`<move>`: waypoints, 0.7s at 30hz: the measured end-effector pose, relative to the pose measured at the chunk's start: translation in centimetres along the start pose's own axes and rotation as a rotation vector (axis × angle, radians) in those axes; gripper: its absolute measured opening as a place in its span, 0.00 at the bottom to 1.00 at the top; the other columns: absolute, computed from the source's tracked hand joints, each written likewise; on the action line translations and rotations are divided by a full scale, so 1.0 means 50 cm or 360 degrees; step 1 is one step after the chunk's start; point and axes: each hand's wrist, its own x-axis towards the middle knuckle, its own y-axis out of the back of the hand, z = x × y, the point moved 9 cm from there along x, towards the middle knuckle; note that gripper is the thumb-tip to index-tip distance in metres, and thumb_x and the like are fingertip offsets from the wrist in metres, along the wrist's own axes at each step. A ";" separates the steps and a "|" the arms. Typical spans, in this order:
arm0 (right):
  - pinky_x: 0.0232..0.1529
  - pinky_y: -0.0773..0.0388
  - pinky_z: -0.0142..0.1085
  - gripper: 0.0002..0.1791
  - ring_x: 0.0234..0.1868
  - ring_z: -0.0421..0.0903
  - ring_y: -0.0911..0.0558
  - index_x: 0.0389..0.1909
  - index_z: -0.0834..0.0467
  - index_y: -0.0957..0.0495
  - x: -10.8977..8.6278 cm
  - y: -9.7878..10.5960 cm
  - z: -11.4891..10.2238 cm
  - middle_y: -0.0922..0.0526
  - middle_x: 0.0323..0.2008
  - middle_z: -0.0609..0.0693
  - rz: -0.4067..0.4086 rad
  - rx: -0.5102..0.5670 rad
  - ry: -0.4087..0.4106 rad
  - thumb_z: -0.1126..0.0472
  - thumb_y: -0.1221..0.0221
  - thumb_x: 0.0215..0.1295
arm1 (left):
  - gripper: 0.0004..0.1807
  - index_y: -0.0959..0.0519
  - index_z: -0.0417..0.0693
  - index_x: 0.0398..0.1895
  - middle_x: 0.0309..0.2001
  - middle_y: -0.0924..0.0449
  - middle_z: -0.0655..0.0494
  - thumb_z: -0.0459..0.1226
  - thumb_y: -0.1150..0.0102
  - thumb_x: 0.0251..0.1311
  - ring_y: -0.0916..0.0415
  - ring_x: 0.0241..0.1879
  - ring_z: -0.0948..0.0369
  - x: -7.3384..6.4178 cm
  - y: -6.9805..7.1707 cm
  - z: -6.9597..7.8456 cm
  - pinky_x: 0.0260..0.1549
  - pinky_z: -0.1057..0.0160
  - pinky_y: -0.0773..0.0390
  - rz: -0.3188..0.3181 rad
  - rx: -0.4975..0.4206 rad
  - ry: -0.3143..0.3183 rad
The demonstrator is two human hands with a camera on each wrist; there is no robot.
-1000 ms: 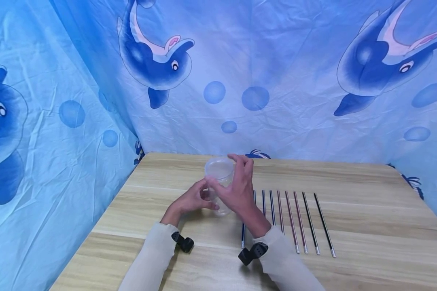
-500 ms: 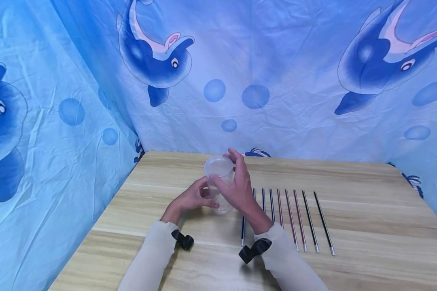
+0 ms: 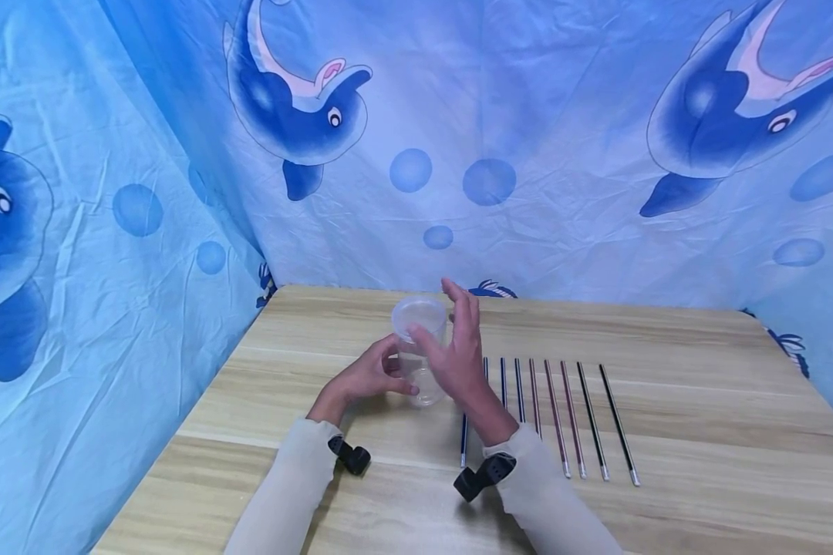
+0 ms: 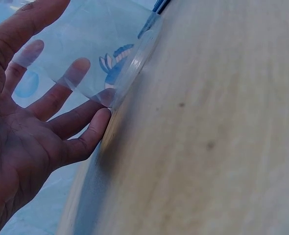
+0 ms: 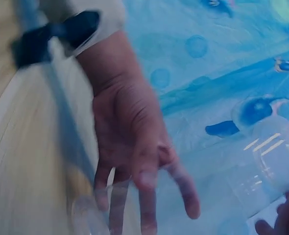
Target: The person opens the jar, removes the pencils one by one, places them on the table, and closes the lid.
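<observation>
A clear plastic jar [image 3: 411, 359] with a whitish round lid [image 3: 415, 311] stands upright near the middle of the table. My left hand [image 3: 368, 376] grips its lower side, thumb in front and fingers around the back. In the left wrist view the fingers [image 4: 54, 100] show through the clear wall, near the base of the jar. My right hand [image 3: 458, 358] is at the jar's right side. Its thumb lies against the lid's near edge, while the fingers stretch up and away from the lid. The right wrist view catches the lid end of the jar [image 5: 276, 152] at its right.
Several pencils lie in a row right of the jar: blue [image 3: 463, 443], red [image 3: 558, 420] and dark green [image 3: 617, 420], with silver ends toward the person. The right forearm covers parts of some. Behind the wooden table [image 3: 701, 401] hangs a blue dolphin-print cloth [image 3: 562, 254].
The right fingers have come off the lid's far edge and straightened upward, and the thumb has shifted slightly over the lid. The left hand and jar stay in place.
</observation>
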 end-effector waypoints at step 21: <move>0.54 0.29 0.57 0.47 0.59 0.56 0.35 0.67 0.53 0.39 -0.002 -0.006 0.007 0.39 0.58 0.59 -0.0051 -0.0184 -0.0094 0.50 0.24 0.48 | 0.49 0.37 0.55 0.73 0.69 0.35 0.51 0.27 0.23 0.47 0.30 0.64 0.47 0.000 -0.002 -0.001 0.61 0.50 0.27 -0.0003 -0.0030 0.0002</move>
